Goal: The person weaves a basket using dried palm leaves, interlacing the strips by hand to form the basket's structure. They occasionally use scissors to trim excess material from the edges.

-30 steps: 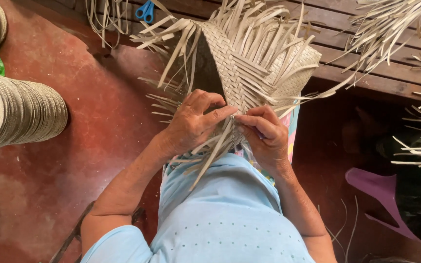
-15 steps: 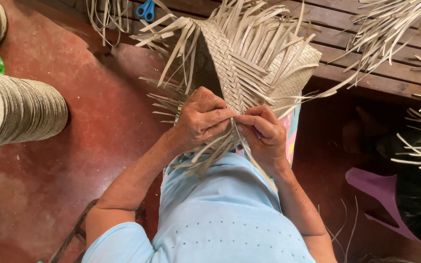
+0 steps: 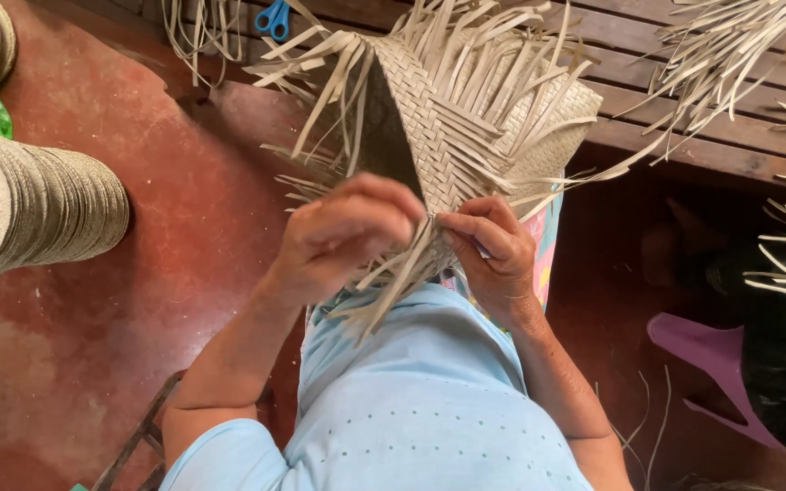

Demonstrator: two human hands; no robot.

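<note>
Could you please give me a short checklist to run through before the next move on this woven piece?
1. Left hand grips the loose strips: ok.
2. Right hand pinches at the woven piece edge: ok.
3. Piece rests steady on the lap: ok.
4. Which strip is next in the weave: cannot tell, fingers hide it.
5. Blue scissors within reach on the planks: cannot tell.

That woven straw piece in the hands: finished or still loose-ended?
Unfinished: the woven straw piece has loose strips sticking out all around, and both hands pinch strips at its lower edge.
</note>
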